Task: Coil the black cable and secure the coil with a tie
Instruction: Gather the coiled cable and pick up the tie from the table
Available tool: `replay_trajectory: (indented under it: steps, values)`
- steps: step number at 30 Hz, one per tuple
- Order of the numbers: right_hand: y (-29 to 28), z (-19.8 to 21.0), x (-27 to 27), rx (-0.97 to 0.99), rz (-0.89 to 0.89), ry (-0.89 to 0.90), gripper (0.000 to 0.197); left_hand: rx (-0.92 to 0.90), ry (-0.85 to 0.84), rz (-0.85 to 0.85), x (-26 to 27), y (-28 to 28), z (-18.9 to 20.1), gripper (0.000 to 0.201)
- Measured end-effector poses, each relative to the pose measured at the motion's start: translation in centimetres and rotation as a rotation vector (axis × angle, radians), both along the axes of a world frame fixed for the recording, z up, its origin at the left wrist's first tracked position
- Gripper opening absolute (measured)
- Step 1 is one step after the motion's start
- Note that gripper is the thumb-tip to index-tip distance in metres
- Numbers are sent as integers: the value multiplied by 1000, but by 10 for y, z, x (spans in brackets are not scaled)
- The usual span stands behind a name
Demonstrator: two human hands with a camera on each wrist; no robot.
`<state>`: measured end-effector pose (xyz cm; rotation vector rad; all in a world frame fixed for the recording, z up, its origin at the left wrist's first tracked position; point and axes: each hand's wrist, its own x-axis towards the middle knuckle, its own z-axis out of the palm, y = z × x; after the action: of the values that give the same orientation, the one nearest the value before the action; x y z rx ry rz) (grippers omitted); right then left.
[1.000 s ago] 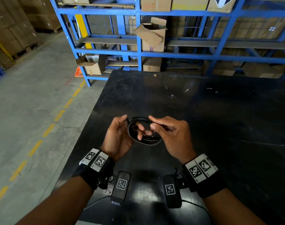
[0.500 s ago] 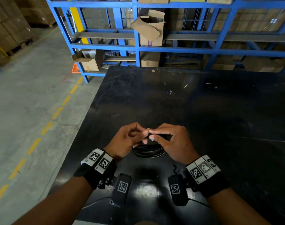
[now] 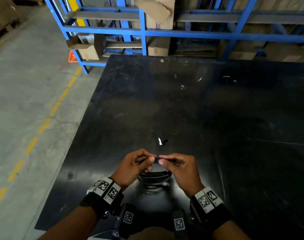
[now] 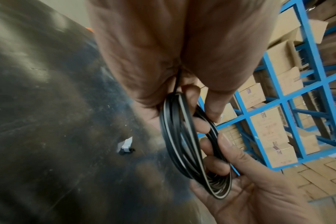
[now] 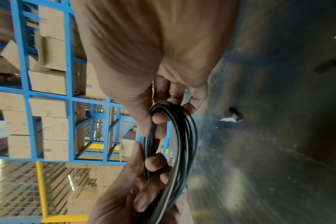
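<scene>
Above the black table (image 3: 217, 118), the coiled black cable (image 3: 154, 176) is pinched by left hand (image 3: 133, 168) and right hand (image 3: 179, 168), probably so its loops are kept together for tying.

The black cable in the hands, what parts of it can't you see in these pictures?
- Head view: most of the coil is hidden behind the left hand and the right hand; only its near arc shows.
- All views: the cable ends are not visible.
- Wrist views: whether a tie is on the coil yet cannot be told; fingers cover the pinched spot.
- Head view: the small white scrap on the table is too small to identify.
</scene>
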<state>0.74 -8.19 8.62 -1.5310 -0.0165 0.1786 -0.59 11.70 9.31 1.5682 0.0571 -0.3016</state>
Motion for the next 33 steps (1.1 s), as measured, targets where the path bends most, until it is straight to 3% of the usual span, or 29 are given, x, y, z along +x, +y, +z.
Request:
replay_trajectory:
  steps: [6, 9, 13, 16, 21, 23, 26, 29, 33]
  values:
    - [7, -11, 21, 29, 13, 130, 16, -68, 61, 91, 21, 3, -20, 16]
    - [3, -30, 46, 18, -59, 268, 14, -100, 103, 188, 35, 9, -27, 6]
    - [-12, -78, 89, -209, -191, 470, 19, -79, 118, 262, 49, 24, -35, 10]
    - [-10, -112, 119, -369, -161, 594, 23, -68, 112, 301, 55, 29, -37, 8]
    - [15, -134, 157, -423, -131, 736, 30, -37, 79, 325, 61, 30, -30, 11]
    - [24, -134, 163, -392, -135, 779, 33, -26, 64, 315, 62, 29, -25, 7]
    - [33, -139, 168, -417, -111, 826, 25, -28, 61, 308, 66, 27, -19, 17]
    - [28, -141, 169, -563, -10, 785, 21, -21, 58, 312, 69, 26, -16, 18]
    - [19, -127, 170, -437, -8, 725, 27, -22, 35, 332, 71, 27, -16, 9]
